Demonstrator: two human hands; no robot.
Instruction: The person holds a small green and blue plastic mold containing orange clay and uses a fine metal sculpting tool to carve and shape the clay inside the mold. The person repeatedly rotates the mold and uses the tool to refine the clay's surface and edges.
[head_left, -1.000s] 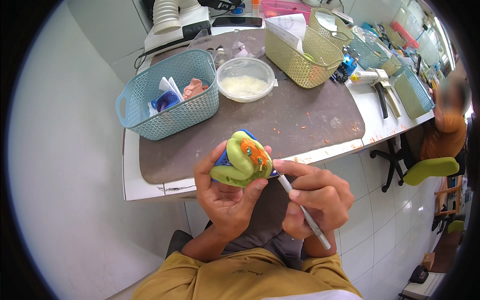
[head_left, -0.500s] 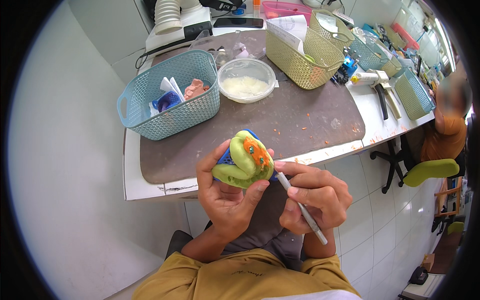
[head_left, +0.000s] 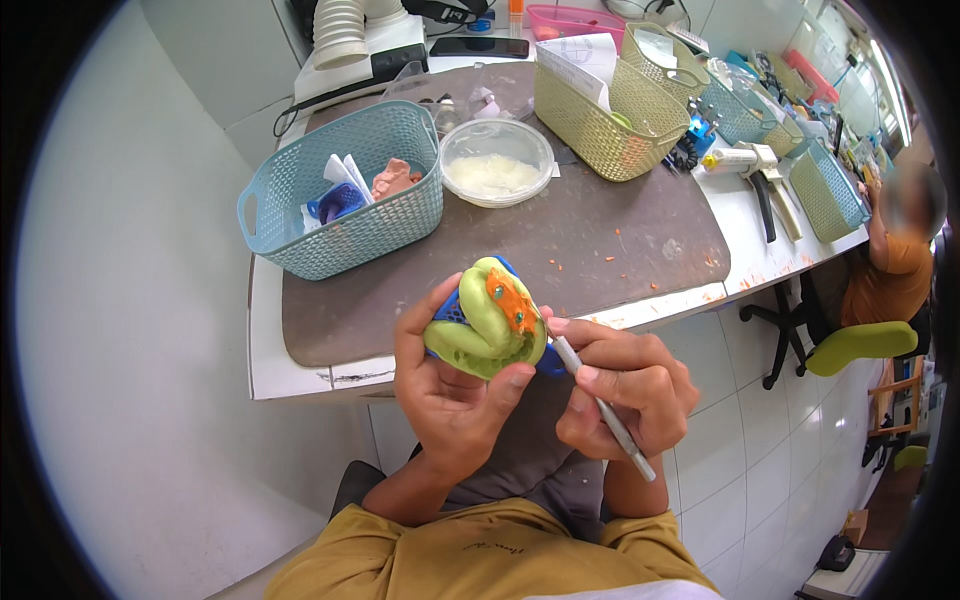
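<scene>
My left hand (head_left: 450, 400) is wrapped round a dental impression (head_left: 478, 332), a light green mould in a blue perforated tray. On its upper right lies a patch of orange material (head_left: 513, 298) with two small teal-green metal pieces set in it. My right hand (head_left: 635, 385) grips a slim grey metal craft knife (head_left: 612, 420) like a pen. The knife's thin tip points at the right edge of the impression, beside the orange patch; whether it touches is hard to see. Some of my right fingers rest near the tray's blue handle (head_left: 551, 360).
A blue basket (head_left: 345, 245) holding another impression tray stands left on the brown mat (head_left: 480, 235). Beside it are a clear tub of pale powder (head_left: 497, 175) and a green basket (head_left: 610, 125). A dispensing gun (head_left: 765, 180) lies right. A person (head_left: 895, 250) sits farther off.
The impression has tilted slightly in my left hand, showing more of the blue handle. My right hand and the knife have shifted a little up and left.
</scene>
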